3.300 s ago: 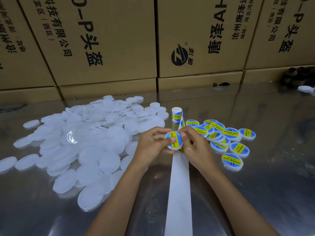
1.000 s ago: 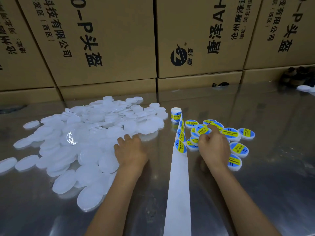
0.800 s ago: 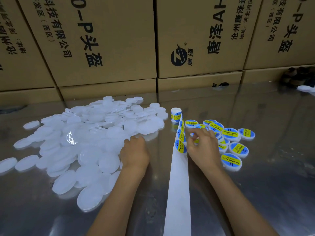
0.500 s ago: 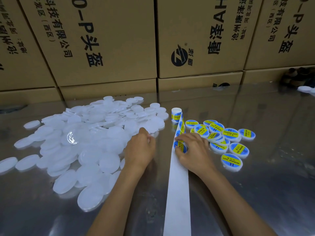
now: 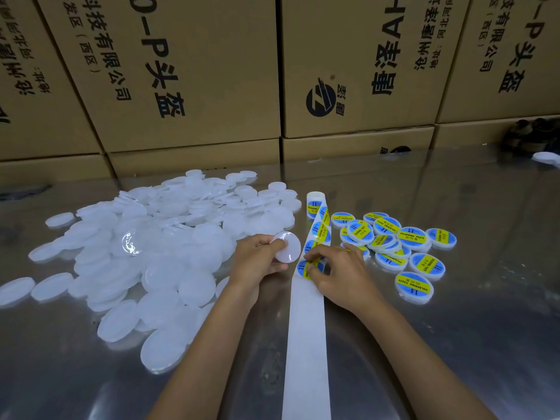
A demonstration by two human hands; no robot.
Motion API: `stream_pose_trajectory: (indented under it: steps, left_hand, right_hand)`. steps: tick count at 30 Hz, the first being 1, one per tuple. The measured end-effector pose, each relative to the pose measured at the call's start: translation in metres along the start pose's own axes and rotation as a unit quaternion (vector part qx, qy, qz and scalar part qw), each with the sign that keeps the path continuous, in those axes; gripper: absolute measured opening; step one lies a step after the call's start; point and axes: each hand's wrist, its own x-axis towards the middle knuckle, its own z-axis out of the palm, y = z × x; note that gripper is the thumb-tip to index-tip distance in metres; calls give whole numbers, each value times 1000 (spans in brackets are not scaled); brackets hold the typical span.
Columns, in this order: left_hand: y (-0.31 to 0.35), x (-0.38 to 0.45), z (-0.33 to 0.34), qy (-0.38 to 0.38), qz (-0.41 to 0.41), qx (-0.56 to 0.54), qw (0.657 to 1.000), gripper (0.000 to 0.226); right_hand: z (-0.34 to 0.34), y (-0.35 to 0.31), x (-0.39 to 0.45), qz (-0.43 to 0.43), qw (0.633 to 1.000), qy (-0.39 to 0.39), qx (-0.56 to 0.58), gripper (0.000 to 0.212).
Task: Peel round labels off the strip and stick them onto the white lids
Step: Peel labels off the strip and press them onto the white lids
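My left hand (image 5: 257,260) grips a bare white lid (image 5: 288,248), tilted up just left of the strip. The white backing strip (image 5: 306,328) runs from the bottom edge up to a small label roll (image 5: 314,204). My right hand (image 5: 339,272) pinches the nearest round blue-and-yellow label (image 5: 304,268) on the strip, its fingers curled over the label's right side. More labels (image 5: 319,231) sit on the strip beyond it. A heap of bare white lids (image 5: 151,247) lies to the left. Several labelled lids (image 5: 403,247) lie to the right.
The work surface is a shiny metal table (image 5: 469,328). Stacked cardboard boxes (image 5: 197,86) form a wall along its far edge. A dark object (image 5: 530,134) and a white piece (image 5: 545,157) sit at the far right corner.
My left hand picked a bare lid from the heap and lifted it beside the strip. My right hand left the labelled lids and came to the nearest label on the strip.
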Motion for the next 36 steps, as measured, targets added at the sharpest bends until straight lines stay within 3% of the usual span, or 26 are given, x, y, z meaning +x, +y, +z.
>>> stream_pose_trajectory:
  steps: [6,10,14,19,27,36]
  left_hand:
    - [-3,5,5,-28,6,-7,1000,24]
    - [-10,8,8,-49,66,72,994,28]
    - [-17,9,9,-72,98,111,986,19]
    - [-17,8,12,-94,107,145,979,19]
    - [-14,6,13,-98,101,174,975,27]
    - [-16,8,10,-75,109,181,975,22]
  right_hand:
    - [2,-1,-1,-9,999,-17,49,21]
    - [0,-1,-2,-9,999,-10,51,17]
    - [-3,-1,-2,-2,997,-49,60,32]
    - [-6,1,1,10,997,-66,-45,29]
    - [-4,1,1,11,998,-38,-58,12]
    - [-5,-4,1,-53,998,14,19,19]
